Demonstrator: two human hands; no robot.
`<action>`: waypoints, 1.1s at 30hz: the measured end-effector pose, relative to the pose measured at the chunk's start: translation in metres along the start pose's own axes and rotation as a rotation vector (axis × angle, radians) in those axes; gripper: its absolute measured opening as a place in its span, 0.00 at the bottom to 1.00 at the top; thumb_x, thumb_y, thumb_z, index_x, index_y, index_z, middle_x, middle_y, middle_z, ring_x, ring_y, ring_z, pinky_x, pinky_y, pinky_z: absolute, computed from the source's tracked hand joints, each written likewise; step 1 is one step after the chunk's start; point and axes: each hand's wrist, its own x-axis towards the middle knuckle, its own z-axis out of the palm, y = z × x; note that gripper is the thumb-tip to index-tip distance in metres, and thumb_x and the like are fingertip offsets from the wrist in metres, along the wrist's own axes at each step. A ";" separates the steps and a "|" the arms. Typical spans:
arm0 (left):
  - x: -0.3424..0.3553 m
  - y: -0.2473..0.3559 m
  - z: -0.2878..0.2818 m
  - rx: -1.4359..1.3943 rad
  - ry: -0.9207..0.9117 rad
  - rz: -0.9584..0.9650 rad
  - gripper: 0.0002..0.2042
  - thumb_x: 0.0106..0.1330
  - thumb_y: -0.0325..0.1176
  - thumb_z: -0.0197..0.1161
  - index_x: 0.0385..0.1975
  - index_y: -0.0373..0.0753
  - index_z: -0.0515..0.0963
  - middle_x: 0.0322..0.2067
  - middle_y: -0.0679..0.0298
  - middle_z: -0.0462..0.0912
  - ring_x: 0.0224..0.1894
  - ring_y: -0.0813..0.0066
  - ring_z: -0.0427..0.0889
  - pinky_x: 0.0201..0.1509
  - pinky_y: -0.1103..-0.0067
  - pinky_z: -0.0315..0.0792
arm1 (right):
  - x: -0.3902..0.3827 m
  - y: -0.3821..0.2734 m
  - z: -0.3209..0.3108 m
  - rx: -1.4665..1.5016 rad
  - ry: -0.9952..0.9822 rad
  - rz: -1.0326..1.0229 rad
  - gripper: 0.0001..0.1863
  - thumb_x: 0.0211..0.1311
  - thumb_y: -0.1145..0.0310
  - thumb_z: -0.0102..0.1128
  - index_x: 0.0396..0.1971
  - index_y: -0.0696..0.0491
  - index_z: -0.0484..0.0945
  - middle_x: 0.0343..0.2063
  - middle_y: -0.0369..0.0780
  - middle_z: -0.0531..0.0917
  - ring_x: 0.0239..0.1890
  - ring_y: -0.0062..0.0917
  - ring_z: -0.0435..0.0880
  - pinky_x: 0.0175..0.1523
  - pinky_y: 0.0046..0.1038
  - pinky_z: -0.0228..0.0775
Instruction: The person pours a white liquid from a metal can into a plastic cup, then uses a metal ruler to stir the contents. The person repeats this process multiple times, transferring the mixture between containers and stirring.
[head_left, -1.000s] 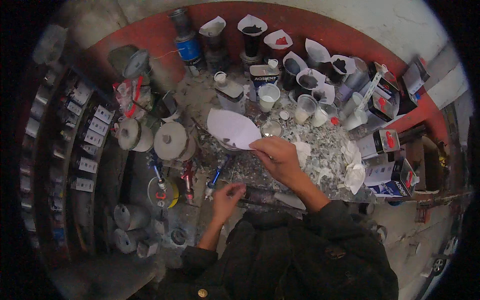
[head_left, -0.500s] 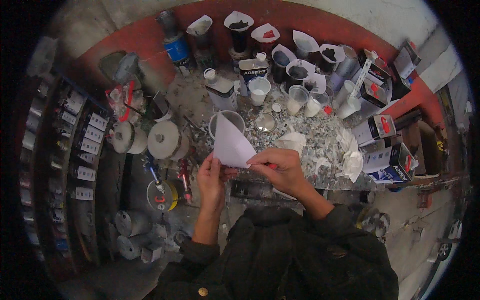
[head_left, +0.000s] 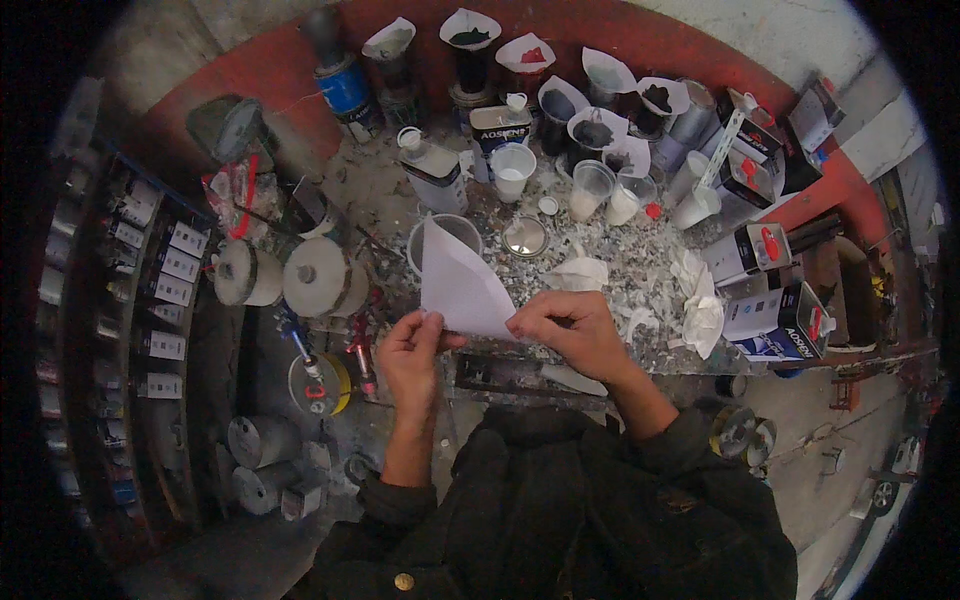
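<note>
A flat, white, cone-shaped paper paint strainer [head_left: 463,283] is held up between my hands with its point away from me. My left hand [head_left: 412,352] pinches its lower left corner between thumb and fingers. At the lower right corner my right hand [head_left: 567,328] grips the paper, its fingertips curled in. Behind the strainer stands a wide translucent mixing cup [head_left: 418,246], partly hidden by the paper. A round metal lid [head_left: 525,236] lies just right of the cup.
Paper strainers [head_left: 598,132] holding dark and red residue sit in several dark holders along the back. Plastic cups [head_left: 514,172], crumpled paper [head_left: 700,318] and metal cans [head_left: 775,325] crowd the spattered bench. Spray guns [head_left: 362,352] hang at its left front edge, near lidded pots [head_left: 322,278].
The strainer is tilted slightly more upright, and my right hand has shifted a little rightward. A small red spot beside my right fingers no longer shows. The view has shifted slightly.
</note>
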 end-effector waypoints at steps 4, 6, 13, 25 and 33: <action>-0.001 0.001 0.006 0.051 -0.036 0.027 0.10 0.71 0.30 0.61 0.44 0.28 0.79 0.33 0.60 0.84 0.29 0.72 0.86 0.37 0.79 0.80 | 0.002 0.001 0.000 0.023 -0.035 0.040 0.07 0.63 0.70 0.67 0.34 0.58 0.87 0.28 0.33 0.83 0.31 0.13 0.78 0.36 0.18 0.67; 0.001 -0.001 0.006 0.036 -0.046 0.029 0.11 0.72 0.30 0.60 0.45 0.27 0.79 0.36 0.59 0.84 0.30 0.71 0.86 0.38 0.78 0.80 | 0.004 0.001 0.000 0.029 -0.030 0.062 0.07 0.63 0.70 0.67 0.33 0.58 0.86 0.27 0.33 0.83 0.28 0.12 0.77 0.34 0.17 0.66; 0.005 -0.005 0.002 -0.092 -0.035 0.049 0.13 0.75 0.32 0.56 0.50 0.28 0.77 0.41 0.53 0.85 0.34 0.70 0.86 0.40 0.74 0.82 | 0.016 0.000 -0.006 -0.423 0.192 -0.125 0.05 0.60 0.72 0.68 0.31 0.57 0.84 0.24 0.35 0.83 0.20 0.14 0.77 0.26 0.21 0.68; -0.015 -0.008 -0.027 0.000 0.029 -0.075 0.14 0.75 0.33 0.55 0.54 0.31 0.74 0.42 0.51 0.86 0.36 0.68 0.86 0.46 0.74 0.80 | 0.083 0.001 0.005 -1.152 0.046 -0.607 0.15 0.47 0.75 0.68 0.38 0.51 0.79 0.35 0.37 0.83 0.36 0.34 0.84 0.35 0.35 0.76; -0.031 -0.032 -0.035 0.055 -0.112 -0.190 0.12 0.74 0.32 0.56 0.49 0.29 0.77 0.39 0.52 0.86 0.36 0.68 0.86 0.46 0.74 0.80 | 0.079 0.032 0.027 -1.281 0.064 -0.608 0.08 0.48 0.70 0.60 0.30 0.50 0.76 0.31 0.36 0.78 0.36 0.31 0.82 0.33 0.33 0.77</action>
